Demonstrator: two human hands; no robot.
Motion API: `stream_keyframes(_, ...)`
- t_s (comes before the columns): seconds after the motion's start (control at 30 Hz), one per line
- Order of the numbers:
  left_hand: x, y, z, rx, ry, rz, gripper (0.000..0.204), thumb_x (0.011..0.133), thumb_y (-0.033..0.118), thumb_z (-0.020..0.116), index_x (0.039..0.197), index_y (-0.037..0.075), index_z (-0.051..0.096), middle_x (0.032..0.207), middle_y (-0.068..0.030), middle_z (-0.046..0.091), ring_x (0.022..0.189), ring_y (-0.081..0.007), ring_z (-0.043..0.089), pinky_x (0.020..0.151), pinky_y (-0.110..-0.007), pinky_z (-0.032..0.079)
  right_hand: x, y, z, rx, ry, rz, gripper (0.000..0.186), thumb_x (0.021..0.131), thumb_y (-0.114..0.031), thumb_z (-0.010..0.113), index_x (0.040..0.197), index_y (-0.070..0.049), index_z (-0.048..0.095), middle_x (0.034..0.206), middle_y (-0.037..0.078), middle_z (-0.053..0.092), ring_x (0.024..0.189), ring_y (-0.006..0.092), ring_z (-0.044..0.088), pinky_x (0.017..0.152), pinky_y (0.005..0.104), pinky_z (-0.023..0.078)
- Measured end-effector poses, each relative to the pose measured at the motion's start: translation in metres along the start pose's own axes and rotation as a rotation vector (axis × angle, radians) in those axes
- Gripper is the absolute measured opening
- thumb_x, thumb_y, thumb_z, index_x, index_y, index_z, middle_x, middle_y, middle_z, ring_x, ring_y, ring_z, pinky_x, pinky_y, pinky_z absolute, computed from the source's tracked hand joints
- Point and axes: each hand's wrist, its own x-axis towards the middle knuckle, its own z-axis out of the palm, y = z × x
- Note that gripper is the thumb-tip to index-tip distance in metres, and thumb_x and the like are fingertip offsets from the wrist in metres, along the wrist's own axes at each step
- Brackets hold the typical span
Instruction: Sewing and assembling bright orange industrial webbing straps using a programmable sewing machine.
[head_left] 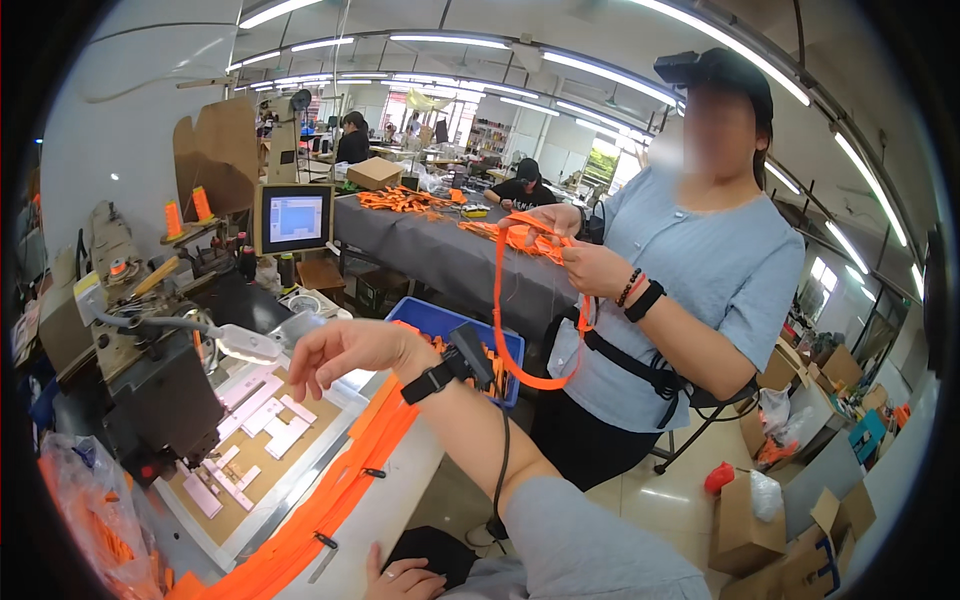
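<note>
My right hand [350, 358] reaches out over the machine's work plate, its fingers loosely bent, apart and holding nothing. A black strap with a small dark device [468, 358] and a cable sits on that wrist. Below it, a brown board [262, 462] with pale pink template pieces [275, 425] lies in a metal frame. Long orange webbing straps [345, 490] run along the table edge beside it, with black clips [374, 473] on them. My left hand [408, 582], wearing a ring, rests at my lap with its fingers laid out and nothing in them.
A dark sewing machine head [165, 405] with a small lamp [247, 344] stands left, near a screen [294, 218]. Right, a co-worker [680, 270] holds an orange strap [500, 300]. A blue crate [432, 316] sits between us; cardboard boxes [748, 525] lie on the floor.
</note>
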Motion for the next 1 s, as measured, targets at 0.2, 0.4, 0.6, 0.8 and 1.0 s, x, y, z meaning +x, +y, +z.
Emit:
stream_keyframes(0.2,0.0,0.004,0.007,0.06,0.064,-0.055,0.018,0.077,0.003,0.065,0.095,0.003,0.065,0.09,-0.0097,0.064,0.099,-0.0293,0.058,0.107,-0.057,0.03,-0.013,0.054,-0.006,0.214,0.009,0.015,0.032,0.086,-0.021,0.067,0.109,0.0,0.061,0.1,0.012,0.068,0.084,0.0139,0.064,0.073,0.026,0.048)
stream_keyframes(0.4,0.005,0.015,0.007,0.245,-0.033,-0.059,0.023,0.074,0.001,0.064,0.097,0.001,0.064,0.088,-0.0119,0.063,0.095,-0.0284,0.059,0.106,-0.056,0.032,-0.02,0.092,-0.015,0.485,0.089,-0.109,0.028,0.088,-0.021,0.064,0.106,0.0,0.061,0.096,0.011,0.068,0.08,0.013,0.064,0.071,0.0237,0.048)
stream_keyframes(0.6,0.01,0.046,-0.036,0.437,0.038,-0.124,0.013,0.075,-0.001,0.065,0.089,0.0,0.064,0.083,-0.0125,0.064,0.083,-0.0294,0.062,0.087,-0.044,0.049,-0.061,0.03,0.0,-0.337,0.692,-0.134,0.01,0.088,-0.01,0.062,0.089,-0.001,0.065,0.085,0.005,0.067,0.074,0.0108,0.061,0.07,0.0227,0.047)
stream_keyframes(0.8,0.069,0.066,-0.088,0.304,-0.072,-0.146,0.018,0.072,-0.002,0.068,0.089,0.001,0.066,0.083,-0.0121,0.064,0.082,-0.0294,0.062,0.081,-0.041,0.049,-0.21,-0.064,0.003,-1.596,1.741,-0.545,0.012,0.075,0.001,0.069,0.084,-0.004,0.062,0.08,0.008,0.062,0.075,0.0255,0.057,0.068,0.035,0.043)
stream_keyframes(1.0,0.185,0.067,-0.08,0.1,-0.301,-0.162,0.02,0.079,0.009,0.07,0.099,0.005,0.065,0.1,-0.0108,0.063,0.097,-0.031,0.059,0.083,-0.037,0.047,-0.258,-0.153,0.041,-2.056,1.686,-0.194,0.035,0.077,-0.004,0.066,0.11,-0.001,0.058,0.119,0.018,0.055,0.109,0.0343,0.049,0.093,0.0423,0.038)
